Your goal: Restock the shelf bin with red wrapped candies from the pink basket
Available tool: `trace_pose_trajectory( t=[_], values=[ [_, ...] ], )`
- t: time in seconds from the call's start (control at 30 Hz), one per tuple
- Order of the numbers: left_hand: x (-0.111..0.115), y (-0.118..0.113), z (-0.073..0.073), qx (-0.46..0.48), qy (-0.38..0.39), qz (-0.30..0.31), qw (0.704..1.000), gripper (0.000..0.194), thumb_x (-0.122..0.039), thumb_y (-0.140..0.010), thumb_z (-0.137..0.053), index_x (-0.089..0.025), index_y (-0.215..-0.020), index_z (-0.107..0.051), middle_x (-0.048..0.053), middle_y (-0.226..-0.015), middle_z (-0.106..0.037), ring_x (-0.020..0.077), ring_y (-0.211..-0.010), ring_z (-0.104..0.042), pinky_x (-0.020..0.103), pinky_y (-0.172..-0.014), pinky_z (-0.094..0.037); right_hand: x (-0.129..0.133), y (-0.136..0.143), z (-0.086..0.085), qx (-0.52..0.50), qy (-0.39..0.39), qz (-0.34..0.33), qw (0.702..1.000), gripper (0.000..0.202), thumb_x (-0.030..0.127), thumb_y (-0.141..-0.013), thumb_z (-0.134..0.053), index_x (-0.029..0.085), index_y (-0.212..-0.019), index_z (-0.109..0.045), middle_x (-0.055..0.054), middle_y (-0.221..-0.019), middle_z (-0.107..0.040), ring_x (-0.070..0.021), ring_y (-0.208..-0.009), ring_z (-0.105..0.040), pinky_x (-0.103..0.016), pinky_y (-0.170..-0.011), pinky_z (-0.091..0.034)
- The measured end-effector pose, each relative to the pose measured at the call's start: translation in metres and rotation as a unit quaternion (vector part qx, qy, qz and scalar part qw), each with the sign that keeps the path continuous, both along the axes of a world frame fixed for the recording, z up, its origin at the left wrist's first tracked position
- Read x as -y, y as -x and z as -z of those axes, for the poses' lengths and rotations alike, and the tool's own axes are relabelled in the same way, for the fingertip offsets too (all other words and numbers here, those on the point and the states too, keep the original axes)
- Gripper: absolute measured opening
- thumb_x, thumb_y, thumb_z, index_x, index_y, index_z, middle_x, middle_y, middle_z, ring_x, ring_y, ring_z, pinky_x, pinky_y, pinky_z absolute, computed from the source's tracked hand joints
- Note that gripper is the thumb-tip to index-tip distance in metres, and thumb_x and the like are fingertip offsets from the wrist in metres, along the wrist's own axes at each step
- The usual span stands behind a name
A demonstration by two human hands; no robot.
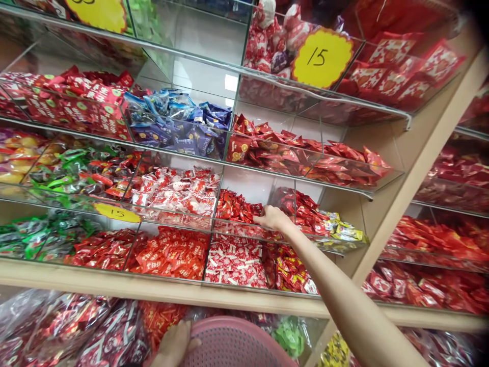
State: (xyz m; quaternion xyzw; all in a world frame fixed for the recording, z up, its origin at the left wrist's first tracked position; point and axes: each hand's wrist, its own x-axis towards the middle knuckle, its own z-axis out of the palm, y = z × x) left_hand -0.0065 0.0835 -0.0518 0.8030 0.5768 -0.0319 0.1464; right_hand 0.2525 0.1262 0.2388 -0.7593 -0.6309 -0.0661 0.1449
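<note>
Wooden shelving point(160, 288) divided by clear panels fills a shop display, its compartments loaded with wrapped sweets in red, blue, green and white. A person's right hand point(274, 219) reaches in from the near right, over the clear front of a compartment right of centre, its bent fingers at the red-wrapped sweets point(234, 205) lying there; the fingertips are partly lost against the wrappers, and whether they grasp a sweet or only touch the pile cannot be told. The bare forearm point(340, 285) crosses the shelf edge and hides part of the red-and-yellow packets point(292, 265) on the nearer row. At the near edge, the left hand point(176, 342) is clasped on the rim of a pink basket point(244, 322), thumb over the edge and the other fingers hard to make out. The basket (perforated like a colander) is cut off by the frame, so what it contains cannot be told. On the far right a yellow price card point(323, 58) reads 15; another card on the far left point(99, 14) is cropped, its figure only partly visible. Near left, glare and creases blur the contents of clear plastic bags point(110, 331), while the neighbouring shelves point(443, 239) at right appear soft, their outer side cut off.
</note>
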Motion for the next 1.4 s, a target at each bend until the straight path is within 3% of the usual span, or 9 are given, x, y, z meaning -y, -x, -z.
trace_pose_trajectory(
  t=[0.37, 0.57, 0.7, 0.8, 0.9, 0.97, 1.07, 1.3, 1.4],
  values=[
    [-0.003, 0.006, -0.025, -0.022, -0.027, 0.008, 0.999, 0.031, -0.035, -0.083, -0.051, -0.014, -0.105, -0.058, 0.014, -0.101, -0.066, 0.0257, -0.097, -0.063, 0.034, -0.081, -0.047, 0.005, -0.005, 0.0, -0.028, -0.058, -0.017, 0.998, 0.022, 0.037, -0.079, -0.054, 0.018, -0.082, -0.064, -0.009, -0.084, -0.067, -0.0191, -0.08, -0.062, -0.025, -0.066, -0.041],
    [0.0, 0.007, -0.024, -0.03, -0.036, 0.005, 0.999, 0.034, -0.036, -0.084, -0.049, -0.014, -0.107, -0.057, 0.015, -0.1, -0.066, 0.0273, -0.097, -0.062, 0.036, -0.082, -0.046, 0.026, 0.003, -0.006, -0.009, -0.107, 0.008, 0.994, 0.022, 0.035, -0.084, -0.049, 0.019, -0.094, -0.06, -0.011, -0.091, -0.065, -0.0242, -0.09, -0.06, -0.029, -0.069, -0.041],
    [0.001, 0.008, -0.021, -0.031, -0.038, -0.001, 0.999, 0.032, -0.037, -0.083, -0.049, -0.015, -0.104, -0.059, 0.014, -0.098, -0.066, 0.0276, -0.095, -0.063, 0.036, -0.08, -0.048, 0.037, 0.004, -0.012, -0.027, -0.165, -0.004, 0.986, 0.02, 0.032, -0.084, -0.049, 0.02, -0.095, -0.059, -0.009, -0.084, -0.066, -0.0238, -0.085, -0.062, -0.03, -0.068, -0.043],
    [0.002, 0.009, -0.018, -0.026, -0.044, 0.0, 0.999, 0.032, -0.039, -0.084, -0.048, -0.016, -0.103, -0.059, 0.013, -0.098, -0.067, 0.0269, -0.095, -0.063, 0.036, -0.08, -0.047, 0.045, 0.006, -0.014, -0.187, -0.226, -0.091, 0.952, 0.021, 0.035, -0.084, -0.051, 0.017, -0.087, -0.06, -0.005, -0.067, -0.064, -0.0194, -0.066, -0.064, -0.029, -0.062, -0.047],
    [0.002, 0.01, -0.017, -0.024, -0.05, 0.001, 0.998, 0.033, -0.041, -0.084, -0.047, -0.016, -0.103, -0.059, 0.013, -0.099, -0.067, 0.0273, -0.094, -0.063, 0.036, -0.081, -0.047, 0.063, 0.015, -0.008, -0.43, -0.23, -0.191, 0.852, 0.031, 0.044, -0.077, -0.059, 0.014, -0.085, -0.061, -0.002, -0.065, -0.062, -0.0158, -0.058, -0.064, -0.027, -0.056, -0.051],
    [0.002, 0.01, -0.016, -0.024, -0.052, 0.002, 0.998, 0.034, -0.041, -0.084, -0.047, -0.015, -0.102, -0.059, 0.013, -0.098, -0.067, 0.0282, -0.094, -0.063, 0.037, -0.081, -0.047, 0.08, 0.024, 0.002, -0.541, -0.209, -0.214, 0.786, 0.034, 0.044, -0.07, -0.067, 0.015, -0.087, -0.063, -0.002, -0.071, -0.064, -0.0143, -0.062, -0.065, -0.026, -0.058, -0.053],
    [0.004, 0.012, -0.018, -0.024, -0.052, 0.007, 0.998, 0.035, -0.042, -0.085, -0.046, -0.015, -0.103, -0.058, 0.013, -0.099, -0.067, 0.0271, -0.095, -0.062, 0.035, -0.081, -0.046, 0.102, 0.039, 0.031, -0.628, -0.137, -0.219, 0.734, 0.034, 0.039, -0.066, -0.072, 0.017, -0.09, -0.063, -0.001, -0.075, -0.066, -0.0125, -0.064, -0.064, -0.024, -0.06, -0.053],
    [0.01, 0.012, -0.025, -0.042, -0.039, 0.001, 0.998, 0.04, -0.046, -0.087, -0.045, -0.013, -0.105, -0.058, 0.015, -0.097, -0.066, 0.0279, -0.095, -0.063, 0.034, -0.079, -0.047, 0.111, 0.061, 0.141, -0.692, 0.019, -0.166, 0.703, 0.035, 0.04, -0.064, -0.073, 0.015, -0.087, -0.064, 0.0, -0.067, -0.065, -0.0101, -0.057, -0.061, -0.021, -0.053, -0.046],
    [0.011, 0.01, -0.026, -0.045, -0.039, 0.003, 0.998, 0.042, -0.048, -0.086, -0.045, -0.013, -0.104, -0.057, 0.015, -0.094, -0.067, 0.0289, -0.093, -0.064, 0.035, -0.077, -0.048, 0.11, 0.062, 0.18, -0.694, 0.085, -0.155, 0.698, 0.036, 0.042, -0.064, -0.073, 0.014, -0.086, -0.064, -0.001, -0.069, -0.066, -0.0095, -0.057, -0.061, -0.02, -0.053, -0.045]
  ],
)
